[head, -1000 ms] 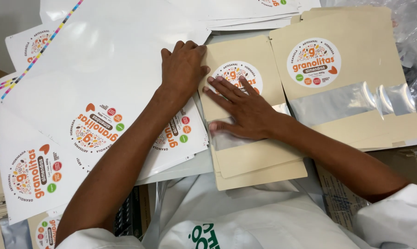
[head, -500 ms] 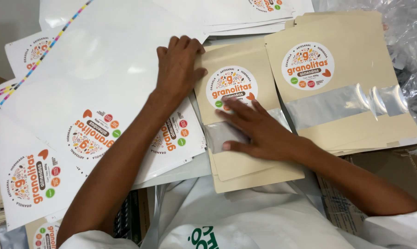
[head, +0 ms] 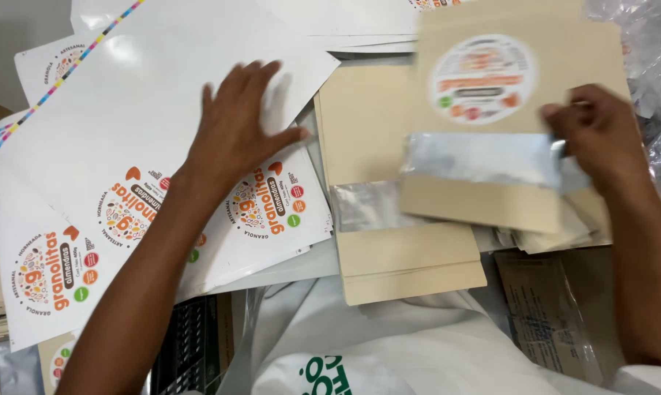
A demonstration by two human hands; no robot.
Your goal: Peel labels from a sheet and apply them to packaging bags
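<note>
Table is covered by white label sheets and kraft pouches. Left hand is laid flat, fingers released. Labelled pouch is gripped by right hand fingers.

Upper right of the frame: a tan paper pouch, blurred, with a round white label in orange and brown and a clear window band across its middle, pinched at its right edge by the right hand. Centre: a stack of unlabelled tan pouches with a clear window, lying flat. Left half: glossy white sticker sheets overlapping, carrying round orange, brown and green stickers along the lower edges, the left hand spread flat on top. Upper left: a multicoloured strip along one sheet's edge.
</note>
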